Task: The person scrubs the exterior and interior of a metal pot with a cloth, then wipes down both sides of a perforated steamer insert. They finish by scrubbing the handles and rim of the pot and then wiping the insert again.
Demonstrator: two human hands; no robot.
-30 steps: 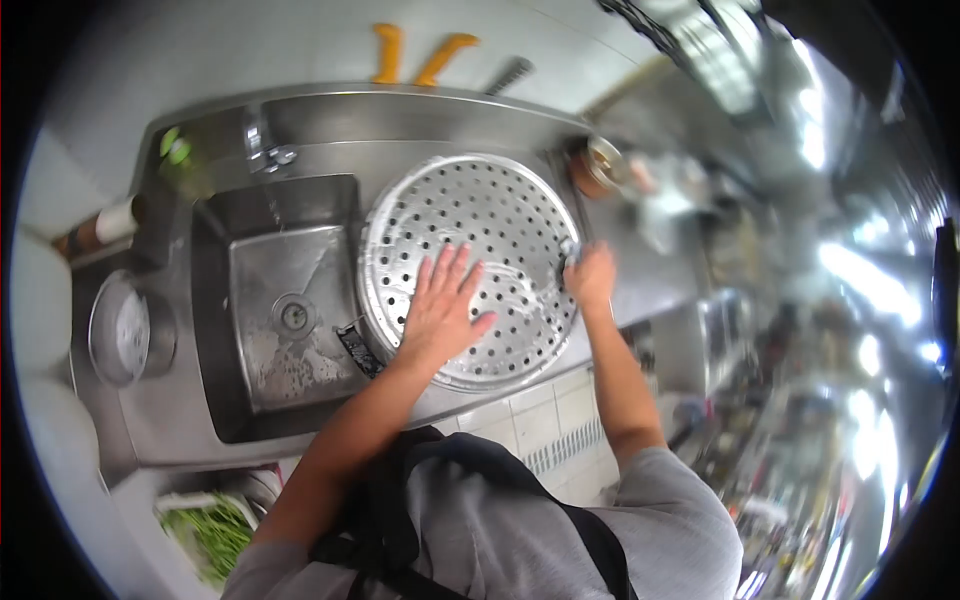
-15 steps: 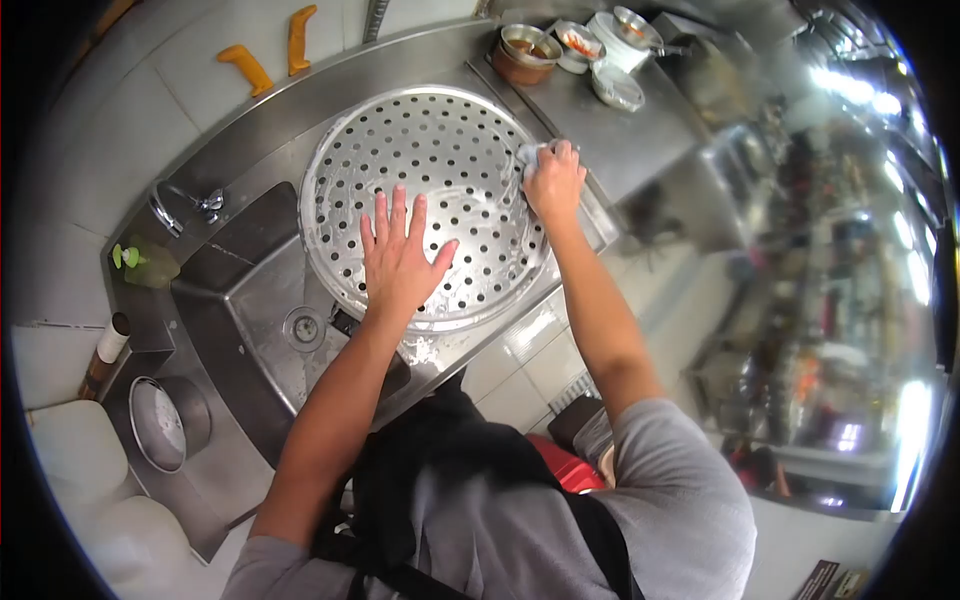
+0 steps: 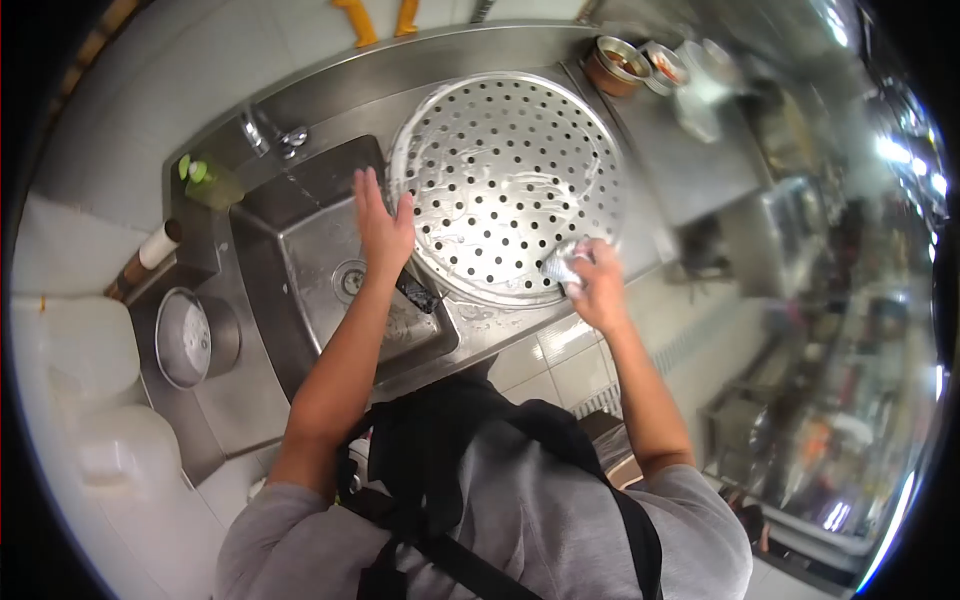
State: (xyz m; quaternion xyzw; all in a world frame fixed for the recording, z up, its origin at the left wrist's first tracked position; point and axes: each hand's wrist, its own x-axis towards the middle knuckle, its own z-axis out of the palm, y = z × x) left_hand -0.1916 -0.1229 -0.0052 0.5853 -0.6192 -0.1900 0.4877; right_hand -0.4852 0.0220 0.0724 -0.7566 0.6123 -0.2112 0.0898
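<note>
A large round metal tray full of holes, streaked with suds, lies on the steel counter beside the sink. My right hand grips a crumpled silvery-white scrubbing pad and presses it to the tray near its lower right edge. At the tray's left rim is my left hand, fingers stretched out and thumb apart, palm turned toward the rim, holding nothing.
Left of the tray is the sink with a drain, and behind it a tap. A green soap bottle and a metal pot stand further left. Bowls of food sit at the back right.
My left hand has moved off the middle of the tray to its left rim. My right hand has slid the pad from the right edge down to the lower right. The view has shifted.
</note>
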